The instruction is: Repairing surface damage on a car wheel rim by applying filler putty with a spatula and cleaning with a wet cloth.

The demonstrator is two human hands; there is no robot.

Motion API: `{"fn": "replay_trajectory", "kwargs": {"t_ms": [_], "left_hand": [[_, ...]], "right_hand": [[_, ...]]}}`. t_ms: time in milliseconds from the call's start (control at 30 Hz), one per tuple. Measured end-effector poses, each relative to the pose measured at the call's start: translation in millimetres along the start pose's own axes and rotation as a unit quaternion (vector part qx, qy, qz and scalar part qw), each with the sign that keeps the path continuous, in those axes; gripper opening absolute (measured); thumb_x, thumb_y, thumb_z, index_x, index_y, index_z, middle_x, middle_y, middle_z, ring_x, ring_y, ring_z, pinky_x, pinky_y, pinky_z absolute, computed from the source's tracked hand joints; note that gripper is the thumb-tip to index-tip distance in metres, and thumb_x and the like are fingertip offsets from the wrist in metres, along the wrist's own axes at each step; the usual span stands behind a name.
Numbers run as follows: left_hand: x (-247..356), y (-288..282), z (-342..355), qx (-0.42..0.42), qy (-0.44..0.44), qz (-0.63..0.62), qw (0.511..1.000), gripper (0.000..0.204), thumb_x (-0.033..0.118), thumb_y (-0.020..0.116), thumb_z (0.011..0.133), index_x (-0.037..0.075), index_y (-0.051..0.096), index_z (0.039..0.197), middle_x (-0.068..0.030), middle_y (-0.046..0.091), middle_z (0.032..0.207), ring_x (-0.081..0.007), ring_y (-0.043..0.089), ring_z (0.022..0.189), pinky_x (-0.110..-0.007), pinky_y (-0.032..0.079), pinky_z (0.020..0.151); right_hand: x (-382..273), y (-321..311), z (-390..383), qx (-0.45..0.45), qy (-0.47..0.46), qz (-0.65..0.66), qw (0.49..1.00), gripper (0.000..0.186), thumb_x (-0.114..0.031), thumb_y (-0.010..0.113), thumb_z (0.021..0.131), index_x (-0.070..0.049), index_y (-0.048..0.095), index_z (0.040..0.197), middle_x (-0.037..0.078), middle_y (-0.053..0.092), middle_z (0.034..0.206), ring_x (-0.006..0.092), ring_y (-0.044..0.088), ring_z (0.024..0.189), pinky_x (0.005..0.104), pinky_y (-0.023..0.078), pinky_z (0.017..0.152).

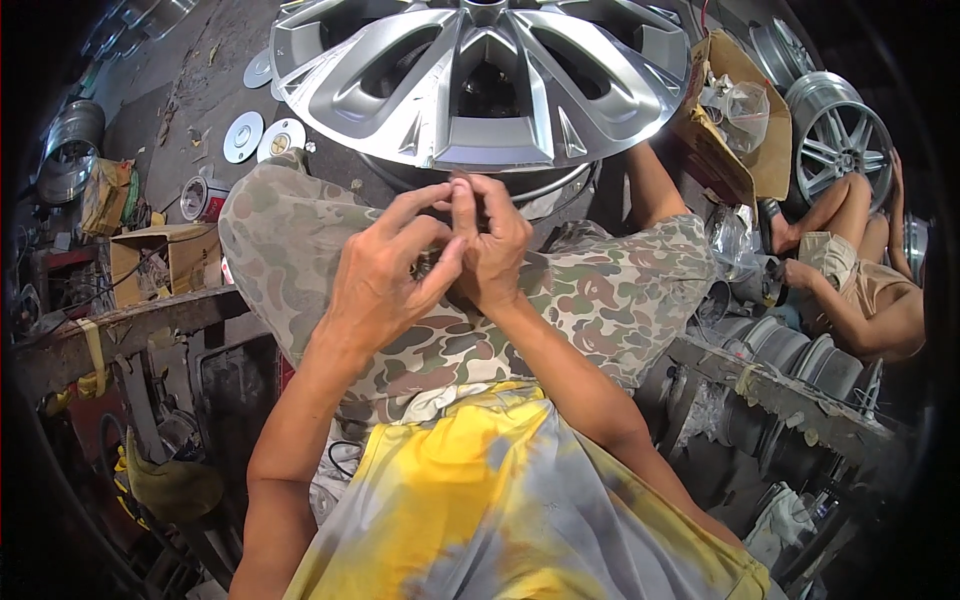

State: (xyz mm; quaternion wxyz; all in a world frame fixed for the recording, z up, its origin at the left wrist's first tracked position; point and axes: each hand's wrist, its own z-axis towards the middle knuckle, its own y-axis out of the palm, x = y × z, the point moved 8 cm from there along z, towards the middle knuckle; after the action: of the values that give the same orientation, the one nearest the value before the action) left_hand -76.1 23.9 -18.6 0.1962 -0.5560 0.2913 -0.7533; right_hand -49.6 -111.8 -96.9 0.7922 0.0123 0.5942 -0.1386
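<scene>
A large silver alloy wheel (500, 140) lies face up in front of me, its front edge just beyond my fingertips. My left hand (385, 265) and my right hand (492, 240) meet just short of that edge, over my camouflage trousers (600, 290). The thumb and forefinger of my right hand are pinched together at a tiny brownish bit too small to name. My left forefinger reaches to the same spot, while its thumb is bent toward my right hand. Whatever lies between the fingers is mostly hidden.
Round center caps (243, 137) lie on the floor at left, near a small tin (203, 198) and a cardboard box (165, 262). An opened carton (775, 150) with plastic bags stands at right. Beyond it, another person (850, 290) sits by an upright wheel (840, 140).
</scene>
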Motion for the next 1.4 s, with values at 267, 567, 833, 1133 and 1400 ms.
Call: {"fn": "replay_trajectory", "kwargs": {"t_ms": [267,567,833,1133,1400], "left_hand": [[-7.3,-16.0,-2.5,0.082,0.011,0.019,0.996,0.009,0.003,0.081,0.094,-0.003,0.074,0.095,-0.0162,0.080,0.124,-0.0268,0.079,0.083,-0.038,0.060,0.073],[8.7,0.7,11.5,0.048,0.022,-0.018,0.998,0.004,-0.001,0.077,0.098,-0.004,0.074,0.099,-0.0124,0.078,0.100,-0.0223,0.074,0.081,-0.033,0.057,0.075],[9.6,8.2,15.9,0.041,0.032,-0.004,0.999,0.010,0.001,0.081,0.094,-0.002,0.072,0.093,-0.0118,0.074,0.089,-0.0269,0.074,0.076,-0.037,0.058,0.070],[8.4,4.6,15.0,0.049,0.029,-0.008,0.998,0.010,0.000,0.081,0.094,-0.003,0.071,0.093,-0.0127,0.072,0.088,-0.0273,0.072,0.075,-0.037,0.057,0.070],[11.5,4.5,18.7,0.062,0.043,-0.018,0.997,0.011,0.001,0.081,0.095,-0.003,0.071,0.093,-0.0129,0.072,0.087,-0.0272,0.071,0.074,-0.037,0.056,0.069]], "right_hand": [[-1.8,28.4,3.7,-0.049,-0.031,0.023,0.998,0.011,-0.010,0.074,0.106,0.000,0.073,0.111,0.021,0.078,0.098,0.0393,0.079,0.087,0.0428,0.061,0.073],[34.6,-84.6,14.0,0.093,0.083,0.089,0.988,0.024,-0.022,0.052,0.121,0.000,0.062,0.120,0.009,0.073,0.102,0.0124,0.068,0.083,0.0293,0.059,0.077],[32.1,-53.1,6.2,0.081,0.062,0.051,0.993,0.023,-0.023,0.054,0.120,-0.001,0.062,0.120,0.008,0.072,0.098,0.0171,0.070,0.083,0.0337,0.058,0.075],[30.1,-39.4,0.5,0.078,0.051,0.065,0.994,0.020,-0.019,0.055,0.119,0.000,0.061,0.120,0.013,0.071,0.098,0.0190,0.072,0.081,0.0356,0.059,0.074],[17.2,-20.0,-4.3,-0.016,0.021,0.023,0.999,0.017,-0.017,0.059,0.117,-0.001,0.065,0.116,0.010,0.070,0.088,0.0161,0.066,0.069,0.0335,0.054,0.065]]}}
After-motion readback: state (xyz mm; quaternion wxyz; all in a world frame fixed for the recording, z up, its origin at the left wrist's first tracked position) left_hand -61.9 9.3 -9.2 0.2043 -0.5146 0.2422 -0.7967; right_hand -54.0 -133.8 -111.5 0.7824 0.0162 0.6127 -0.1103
